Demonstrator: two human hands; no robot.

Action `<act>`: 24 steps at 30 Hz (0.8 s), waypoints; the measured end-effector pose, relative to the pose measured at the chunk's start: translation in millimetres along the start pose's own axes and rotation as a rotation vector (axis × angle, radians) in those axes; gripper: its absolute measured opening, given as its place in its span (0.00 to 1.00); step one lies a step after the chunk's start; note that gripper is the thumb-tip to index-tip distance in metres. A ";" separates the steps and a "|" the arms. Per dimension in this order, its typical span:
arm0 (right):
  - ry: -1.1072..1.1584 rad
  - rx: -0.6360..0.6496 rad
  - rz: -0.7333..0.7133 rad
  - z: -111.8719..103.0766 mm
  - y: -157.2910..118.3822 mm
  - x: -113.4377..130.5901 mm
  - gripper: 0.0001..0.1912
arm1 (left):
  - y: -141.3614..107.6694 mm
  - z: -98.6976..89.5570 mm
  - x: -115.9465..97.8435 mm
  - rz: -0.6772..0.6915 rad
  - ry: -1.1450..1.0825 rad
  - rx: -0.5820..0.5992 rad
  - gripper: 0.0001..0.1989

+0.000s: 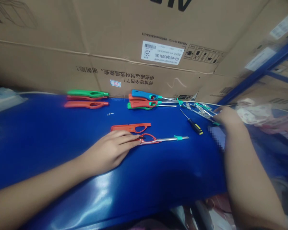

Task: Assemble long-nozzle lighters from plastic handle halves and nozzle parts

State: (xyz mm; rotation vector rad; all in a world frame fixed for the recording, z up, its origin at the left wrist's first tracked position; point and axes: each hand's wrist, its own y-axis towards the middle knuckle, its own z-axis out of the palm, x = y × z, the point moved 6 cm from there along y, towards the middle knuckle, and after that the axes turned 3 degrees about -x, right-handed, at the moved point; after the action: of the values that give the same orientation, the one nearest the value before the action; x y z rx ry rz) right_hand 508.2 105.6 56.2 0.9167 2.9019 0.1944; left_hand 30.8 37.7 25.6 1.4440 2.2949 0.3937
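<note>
Pressing flat with fingers together, the left hand is resting on a red utility lighter beside a red lighter shell. The right hand is curling at metal lighter rods, its pinch unclear, past a yellow-handled screwdriver, while more lighters are lying along the blue table against a cardboard carton.

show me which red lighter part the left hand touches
The red lighter frame under the left hand: it carries a metal tube, unlike the bare body above.

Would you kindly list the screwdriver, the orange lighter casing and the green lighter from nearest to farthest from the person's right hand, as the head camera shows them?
1. Screwdriver: just left of the right hand, on the blue table.
2. Orange lighter casing: mid-table, beside the left hand.
3. Green lighter: far left, against the carton.
</note>
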 end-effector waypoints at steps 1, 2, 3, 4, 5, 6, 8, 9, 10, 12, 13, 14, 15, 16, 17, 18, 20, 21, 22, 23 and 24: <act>-0.023 0.064 0.035 0.2 -1.6 -2.6 0.19 | 0.0 -0.1 0.1 0.000 0.001 -0.001 0.20; -0.045 0.136 0.067 1.3 -3.6 -4.7 0.19 | -0.1 -0.1 0.2 0.002 0.001 -0.001 0.20; -0.063 0.203 0.090 2.7 -5.8 -6.1 0.19 | -0.2 -0.1 0.3 0.004 0.001 -0.001 0.20; -0.074 0.256 0.100 3.9 -7.8 -6.6 0.19 | -0.2 0.0 0.3 0.006 -0.002 0.000 0.20; -0.080 0.301 0.105 5.3 -9.6 -6.7 0.18 | -0.2 0.1 0.4 0.008 -0.005 0.002 0.20; -0.084 0.341 0.106 6.9 -11.1 -6.6 0.18 | -0.2 0.2 0.4 0.008 -0.009 0.004 0.20; -0.092 0.397 0.105 9.9 -13.3 -6.4 0.18 | 0.0 0.4 0.5 0.007 -0.010 0.006 0.20; -0.098 0.411 0.103 10.8 -14.1 -6.1 0.18 | 0.1 0.5 0.6 0.006 -0.009 0.008 0.20; -0.106 0.417 0.100 11.0 -14.6 -5.5 0.18 | 0.2 0.5 0.6 0.006 -0.007 0.008 0.20; -0.121 0.411 0.093 9.2 -15.9 -3.6 0.18 | 0.2 0.6 0.5 0.007 -0.005 0.011 0.20; -0.126 0.405 0.090 7.5 -16.9 -2.3 0.19 | 0.2 0.6 0.6 0.006 -0.006 0.012 0.20; -0.129 0.399 0.088 5.4 -18.1 -0.8 0.18 | 0.1 0.6 0.7 0.006 -0.007 0.014 0.20; -0.129 0.393 0.089 2.9 -19.6 0.5 0.19 | 0.1 0.5 0.7 0.006 -0.009 0.014 0.20; -0.126 0.385 0.093 0.1 -21.1 1.7 0.19 | 0.0 0.4 0.8 0.007 -0.010 0.013 0.20; -0.123 0.376 0.101 -2.7 -22.7 2.6 0.19 | 0.0 0.3 0.9 0.006 -0.011 0.011 0.20; -0.119 0.365 0.111 -5.6 -24.2 3.2 0.19 | -0.1 0.3 1.0 0.005 -0.014 0.010 0.20; -0.105 0.340 0.129 -10.9 -26.5 4.3 0.19 | -0.2 0.7 1.1 0.004 -0.019 0.010 0.20; -0.095 0.328 0.134 -13.0 -27.3 5.0 0.18 | -0.2 0.8 1.1 0.003 -0.021 0.010 0.20; -0.085 0.314 0.136 -14.7 -27.9 5.8 0.18 | -0.2 1.1 1.1 0.001 -0.023 0.011 0.20; -0.076 0.301 0.136 -16.1 -28.2 6.6 0.18 | -0.2 1.1 1.2 -0.002 -0.025 0.012 0.20; -0.068 0.288 0.134 -17.2 -28.2 7.2 0.18 | -0.1 1.1 1.2 -0.005 -0.026 0.012 0.20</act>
State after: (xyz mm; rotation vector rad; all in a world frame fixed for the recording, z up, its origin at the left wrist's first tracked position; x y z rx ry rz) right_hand 484.3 85.2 68.6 1.1362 2.8530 -0.2481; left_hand 30.8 38.8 24.3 1.4405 2.2838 0.3579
